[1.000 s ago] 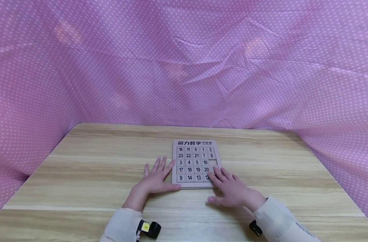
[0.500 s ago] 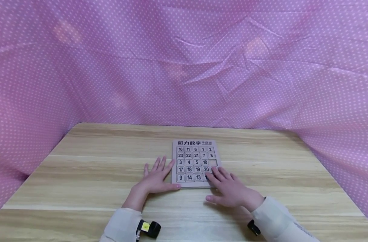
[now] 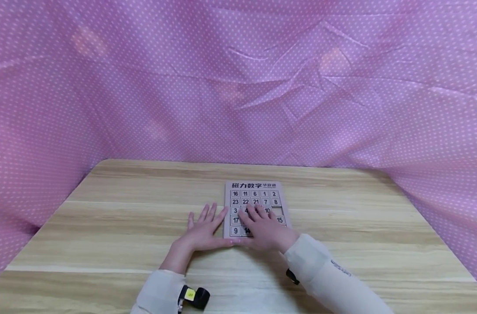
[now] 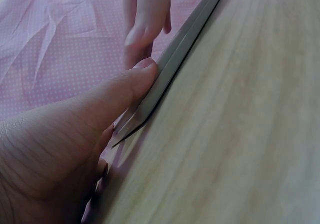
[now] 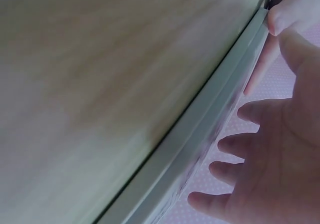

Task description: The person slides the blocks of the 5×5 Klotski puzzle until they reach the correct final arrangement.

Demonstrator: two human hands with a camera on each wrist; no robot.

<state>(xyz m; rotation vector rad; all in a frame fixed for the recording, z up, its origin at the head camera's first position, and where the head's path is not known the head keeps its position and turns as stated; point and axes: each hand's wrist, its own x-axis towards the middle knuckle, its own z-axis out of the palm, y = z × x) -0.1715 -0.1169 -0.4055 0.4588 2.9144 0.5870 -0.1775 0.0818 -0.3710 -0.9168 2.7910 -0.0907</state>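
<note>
Puzzle board [image 3: 283,198] laid flat on wooden table [image 3: 105,226], its left edge and near-left corner touched by left hand [image 3: 201,235], fingers spread, nothing gripped. Lower tiles [image 3: 236,230] partly covered by right hand [image 3: 266,230], also spread, nothing held; contact can't be told. Top row read as 16, 11, 6, 1, 2; 1 gap [image 3: 277,211] seen under 8. Table backed by pink dotted cloth [image 3: 238,87].

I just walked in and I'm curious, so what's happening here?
A person has both hands at a numbered tile puzzle lying on a wooden table. The left hand is at its left edge, with the thumb at the near corner. The right hand is spread over the lower tiles, hiding several numbers. The one vacant slot in view is between the 8 and the 15.
</note>
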